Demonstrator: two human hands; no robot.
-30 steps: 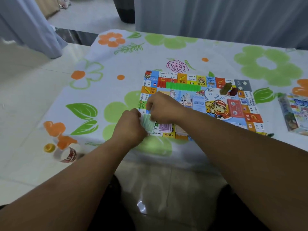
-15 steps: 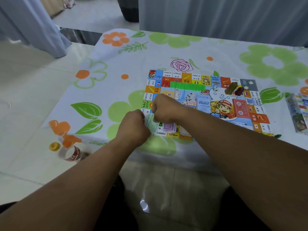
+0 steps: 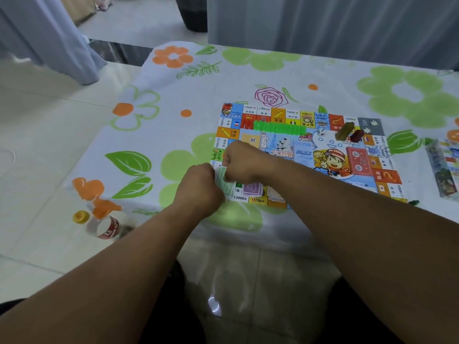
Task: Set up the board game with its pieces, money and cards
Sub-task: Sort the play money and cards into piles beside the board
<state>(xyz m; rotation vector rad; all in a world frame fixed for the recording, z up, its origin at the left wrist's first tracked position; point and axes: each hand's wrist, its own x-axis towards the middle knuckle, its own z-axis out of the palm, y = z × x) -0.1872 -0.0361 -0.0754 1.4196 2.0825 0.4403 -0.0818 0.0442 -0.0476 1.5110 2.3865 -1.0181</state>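
Observation:
A colourful game board (image 3: 330, 157) lies flat on the flowered tablecloth (image 3: 173, 135). My left hand (image 3: 200, 188) and my right hand (image 3: 242, 162) meet over the board's near left corner, both closed on a small stack of green play money (image 3: 223, 181). A purple stack of notes (image 3: 252, 189) lies on the board just right of the hands. On the board also sit a row of green houses (image 3: 280, 127), a red card deck (image 3: 359, 160), an olive block (image 3: 344, 131), a dark red block (image 3: 357, 136) and a die (image 3: 322, 131).
The game box (image 3: 444, 167) lies at the table's right edge. A plastic bottle with a red label (image 3: 105, 225) and a yellow cap (image 3: 80, 216) lie on the floor to the left, beside the table's near left corner. Curtains hang behind the table.
Both hands stay together on the green notes at the board's corner; the camera view has drifted slightly, nothing else on the board has moved.

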